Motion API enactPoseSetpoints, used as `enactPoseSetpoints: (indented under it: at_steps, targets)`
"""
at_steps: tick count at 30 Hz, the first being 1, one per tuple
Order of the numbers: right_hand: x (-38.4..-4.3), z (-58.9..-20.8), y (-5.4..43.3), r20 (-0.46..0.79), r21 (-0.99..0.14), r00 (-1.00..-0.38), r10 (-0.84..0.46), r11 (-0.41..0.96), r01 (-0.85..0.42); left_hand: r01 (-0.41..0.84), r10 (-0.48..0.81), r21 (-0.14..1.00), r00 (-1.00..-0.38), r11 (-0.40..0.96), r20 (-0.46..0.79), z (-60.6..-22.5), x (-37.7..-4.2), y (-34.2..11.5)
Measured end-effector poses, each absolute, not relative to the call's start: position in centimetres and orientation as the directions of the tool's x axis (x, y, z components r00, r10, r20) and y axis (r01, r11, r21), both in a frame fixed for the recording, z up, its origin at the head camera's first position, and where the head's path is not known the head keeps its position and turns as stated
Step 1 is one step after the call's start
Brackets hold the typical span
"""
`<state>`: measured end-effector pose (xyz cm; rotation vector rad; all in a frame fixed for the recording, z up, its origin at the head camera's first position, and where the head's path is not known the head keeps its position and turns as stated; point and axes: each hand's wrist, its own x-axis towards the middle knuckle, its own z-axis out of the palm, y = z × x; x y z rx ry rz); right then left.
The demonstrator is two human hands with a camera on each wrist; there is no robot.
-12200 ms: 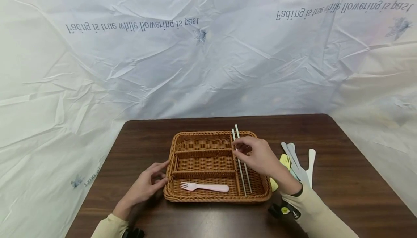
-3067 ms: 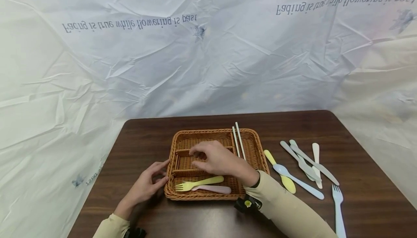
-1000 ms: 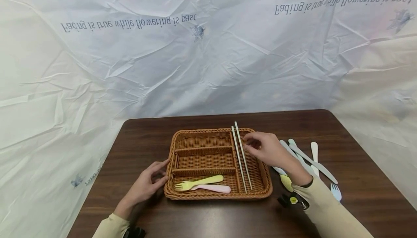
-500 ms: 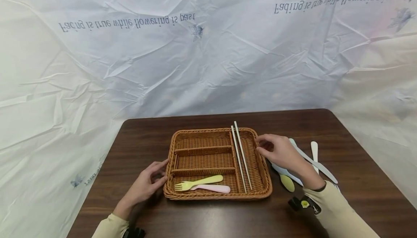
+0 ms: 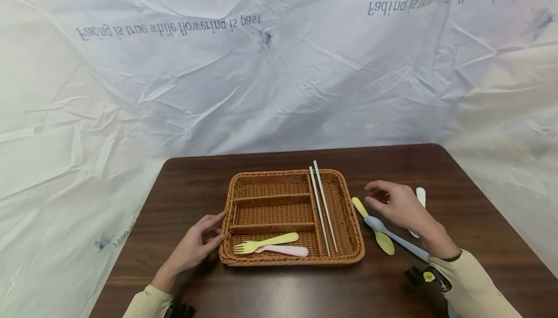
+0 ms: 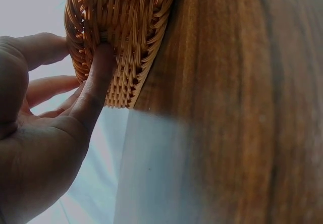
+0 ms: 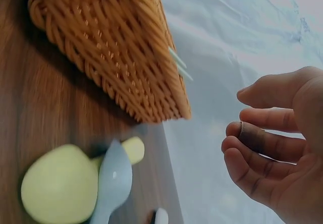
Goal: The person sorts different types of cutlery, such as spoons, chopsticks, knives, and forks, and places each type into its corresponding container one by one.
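Brown wood tabletop (image 5: 192, 187) before me: chopsticks (image 5: 325, 206), yellow fork (image 5: 272, 241) and pink utensil (image 5: 287, 250) already lie in the basket (image 5: 279, 261) — yellow spoon (image 5: 385, 244), blue spoon (image 5: 398, 239) and white utensil (image 5: 420, 196) remain outside. My left hand (image 5: 196, 245), spread, touches the basket's side; my right hand (image 5: 403, 209), loosely curved, holds nothing.

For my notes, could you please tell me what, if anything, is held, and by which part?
Nothing appears held: the left hand merely touches the basket's left side; the right hand is empty.
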<state>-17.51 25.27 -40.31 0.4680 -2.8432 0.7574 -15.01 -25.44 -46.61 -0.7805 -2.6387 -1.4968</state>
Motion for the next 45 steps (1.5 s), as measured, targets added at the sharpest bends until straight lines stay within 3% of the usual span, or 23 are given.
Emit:
enactPoseSetpoints:
  at_steps: [8, 30, 38, 45]
  targets:
    - [-17.1, -40.2, 27.1, 0.189, -0.471, -0.954, -0.234, 0.831, -0.297, 0.424, 0.42, 0.8, -0.875, 0.424, 0.242, -46.6, -15.1, -25.5]
    - [-16.3, -42.1, 31.2, 0.076, -0.373, -0.991, -0.106, 0.919, -0.127, 0.399, 0.407, 0.795, -0.888, 0.457, 0.211, -47.0, -15.1, -25.5]
    - [-16.1, -42.2, 32.8, 0.131, -0.369, -0.989, -0.073, 0.922, -0.117, 0.385, 0.4, 0.796, -0.895, 0.467, 0.198, -46.6, -15.0, -25.5]
    - [-15.4, -42.6, 34.2, 0.06, -0.345, -0.998, 0.004, 0.938, -0.016, 0.396, 0.399, 0.791, -0.892, 0.467, 0.211, -46.7, -15.1, -25.5]
